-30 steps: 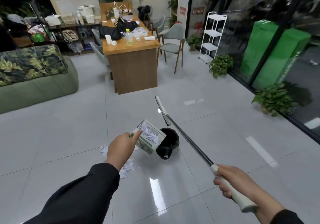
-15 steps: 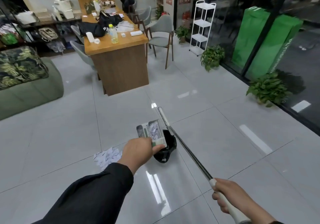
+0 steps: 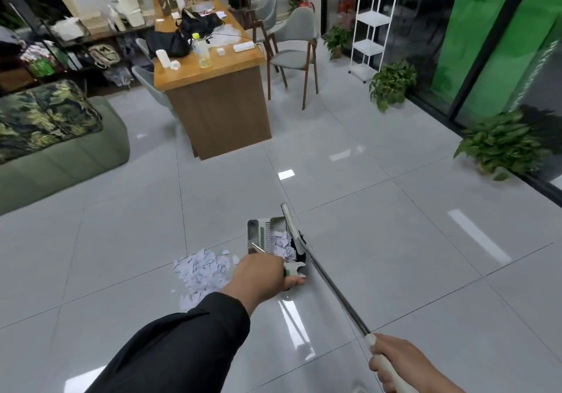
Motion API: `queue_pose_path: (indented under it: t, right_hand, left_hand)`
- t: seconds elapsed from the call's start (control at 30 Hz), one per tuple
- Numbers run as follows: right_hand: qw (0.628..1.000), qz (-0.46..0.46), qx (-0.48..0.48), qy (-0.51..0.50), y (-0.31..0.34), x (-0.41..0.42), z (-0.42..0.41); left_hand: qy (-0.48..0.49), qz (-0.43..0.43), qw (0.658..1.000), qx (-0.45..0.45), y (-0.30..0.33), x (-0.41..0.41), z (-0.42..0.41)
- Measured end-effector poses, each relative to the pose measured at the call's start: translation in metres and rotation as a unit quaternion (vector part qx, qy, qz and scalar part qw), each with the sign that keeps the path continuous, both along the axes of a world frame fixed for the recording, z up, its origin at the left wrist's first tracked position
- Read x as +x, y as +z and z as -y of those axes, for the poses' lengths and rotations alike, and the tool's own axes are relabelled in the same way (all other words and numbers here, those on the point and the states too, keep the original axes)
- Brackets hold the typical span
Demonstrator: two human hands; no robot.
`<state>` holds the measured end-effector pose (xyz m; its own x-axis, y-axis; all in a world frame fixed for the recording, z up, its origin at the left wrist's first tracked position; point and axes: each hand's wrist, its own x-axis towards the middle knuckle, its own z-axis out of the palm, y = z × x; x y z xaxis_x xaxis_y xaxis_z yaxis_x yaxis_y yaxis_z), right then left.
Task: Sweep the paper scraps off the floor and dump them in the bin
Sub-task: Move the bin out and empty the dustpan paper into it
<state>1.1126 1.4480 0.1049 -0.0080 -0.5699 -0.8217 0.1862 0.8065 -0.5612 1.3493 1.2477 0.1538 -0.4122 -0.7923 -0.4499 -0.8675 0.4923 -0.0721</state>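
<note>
Right, the dustpan point(image 3: 267, 236) holds a heap of white paper scraps point(image 3: 282, 245) and is raised over the black bin point(image 3: 299, 259), which is mostly hidden behind the pan and the broom. What's in the bin can't be seen. A bigger scrap pile point(image 3: 202, 269) lies on the grey floor point(image 3: 380, 255) just left of the pan, beside the left wrist.

Left hand point(image 3: 263, 275) reaches forward on a black sleeve point(image 3: 170, 344), fingers curled round the pan's green-and-white handle point(image 3: 293, 268), thumb under it. Right hand point(image 3: 404, 365) sits low right, fist closed round the white grip of the broom point(image 3: 328, 283); its metal pole runs up-left, crossing the pan's right edge, with the far end above the pan.

The right hand's wrist is cut off by the bottom edge. Broom head is hard to make out; it blurs into the bin's dark shape. Whether the pan touches the bin can't be told. Beyond, a wooden table point(image 3: 213, 94) with clutter, a green sofa point(image 3: 57, 149) on the left, potted plants point(image 3: 498, 146) on the right.
</note>
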Motion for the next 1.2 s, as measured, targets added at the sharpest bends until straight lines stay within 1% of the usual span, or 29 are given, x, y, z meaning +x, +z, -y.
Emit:
queue_pose_path:
  t: [0.07,0.2,0.27,0.3,0.37,0.47,0.6,0.83,1.13,1.2]
  right_hand:
    - [1.000,0.006,0.010,-0.011,-0.005,-0.007,0.002]
    - [0.999,0.013,0.020,-0.022,-0.020,-0.039,0.006]
    - [0.998,0.024,0.026,-0.046,-0.023,-0.046,0.012]
    - [0.997,0.032,0.034,-0.055,-0.028,-0.056,0.013]
    - [0.995,0.045,0.041,-0.078,-0.030,-0.061,0.019]
    - [0.993,0.057,0.052,-0.094,-0.035,-0.076,0.021]
    - [0.993,0.054,0.048,-0.090,-0.039,-0.093,0.019]
    - [0.994,0.060,0.035,-0.088,-0.043,-0.100,0.014]
    - [0.993,0.080,0.011,-0.092,-0.048,-0.098,-0.001]
    - [0.991,0.089,0.008,-0.098,-0.049,-0.095,-0.004]
  left_hand:
    - [0.011,0.006,1.000,0.027,-0.002,-0.003,-0.001]
    - [0.074,-0.012,0.985,0.152,-0.007,-0.028,-0.004]
    - [0.094,-0.012,0.980,0.176,-0.009,-0.034,-0.008]
    - [0.092,-0.004,0.980,0.177,-0.012,-0.044,-0.013]
    - [0.071,0.015,0.987,0.144,-0.012,-0.049,-0.019]
    - [0.037,0.052,0.991,0.119,-0.015,-0.062,-0.028]
    - [0.037,0.101,0.990,0.093,-0.022,-0.080,-0.035]
    - [0.016,0.115,0.990,0.076,-0.029,-0.097,-0.046]
    - [-0.029,0.117,0.988,0.097,-0.041,-0.110,-0.055]
    - [-0.042,0.121,0.988,0.090,-0.047,-0.112,-0.056]
